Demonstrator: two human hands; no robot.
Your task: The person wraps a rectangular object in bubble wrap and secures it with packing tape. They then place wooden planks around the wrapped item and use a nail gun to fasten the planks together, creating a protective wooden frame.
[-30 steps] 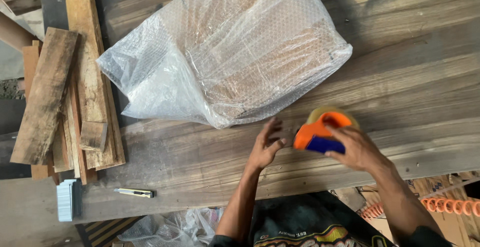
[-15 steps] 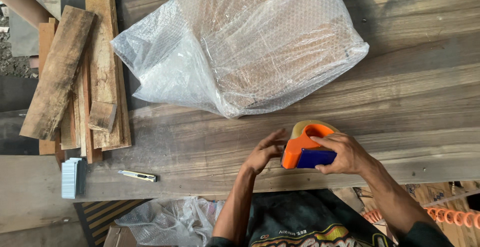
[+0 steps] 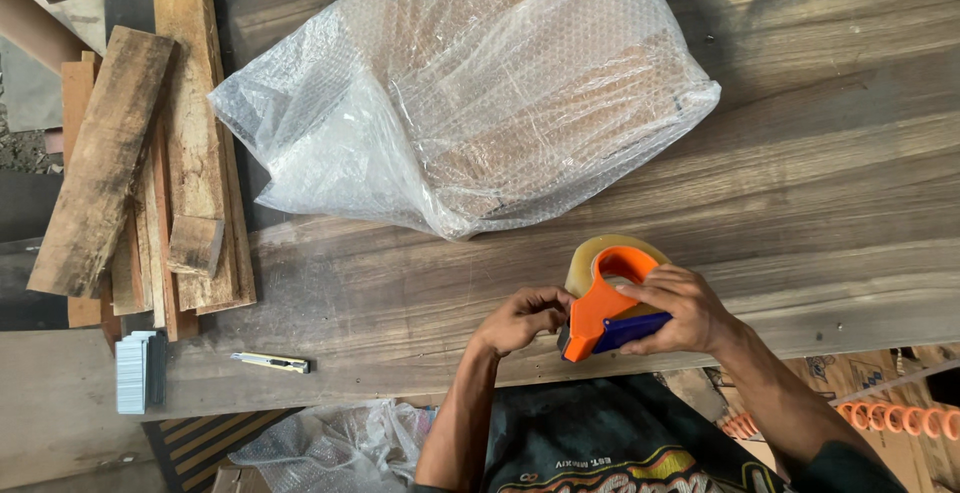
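Head view, hands: the right hand (image 3: 680, 305) is wrapped around an orange and blue tape dispenser (image 3: 607, 305), fingers closed over its upper frame and handle.
Head view, left hand: the left hand (image 3: 522, 315) is curled at the dispenser's lower left end, fingertips touching or pinching there; what they hold is hidden by the knuckles, so I cannot tell whether they grip tape or only the orange edge.
Dispenser position: over the near edge of the bench (image 3: 820, 203), just in front of the person's body, near but apart from the wrapped parcel.
Tape roll: a tan roll (image 3: 592, 253) sits in the dispenser; only its upper arc shows, the rest is behind the orange frame and the right hand.
Parcel: a large bubble-wrapped bundle (image 3: 470, 93) lies on the bench; brown shapes show through, contents too blurred by the wrap to identify; its top is cut off by the frame.
Left side: wooden offcuts (image 3: 150, 153) stacked at the bench end, partly cut off at the top.
Small items: a utility knife (image 3: 270, 361) lies flat on the bench; beside it, further left, a pale block of staples (image 3: 132, 373).
Below bench: crumpled clear plastic (image 3: 330, 443), partly hidden by the left forearm.
Lower right: a row of orange rings (image 3: 900, 418), cut off at the edge.
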